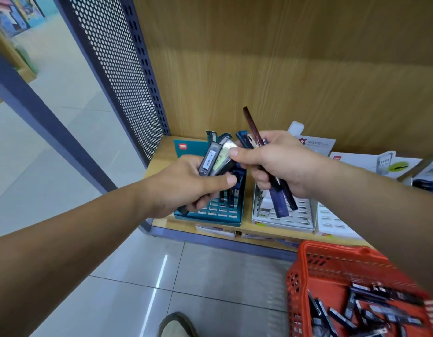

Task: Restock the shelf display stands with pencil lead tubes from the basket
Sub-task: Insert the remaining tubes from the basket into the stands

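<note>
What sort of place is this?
Probably a stationery shop aisle. A teal display stand and a white display stand sit on a wooden shelf, the left hand and right hand grip pencil lead tubes, and a red basket holds more.

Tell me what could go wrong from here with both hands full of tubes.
1. The left hand grips a loose fan of tubes. While the right hand pinches one, others may slip to the floor tiles.
2. The right hand also grips a crossed bunch at odd angles, so one could drop.
3. Tube colours differ, so some may land in the wrong display, the teal stand or the white stand.
</note>
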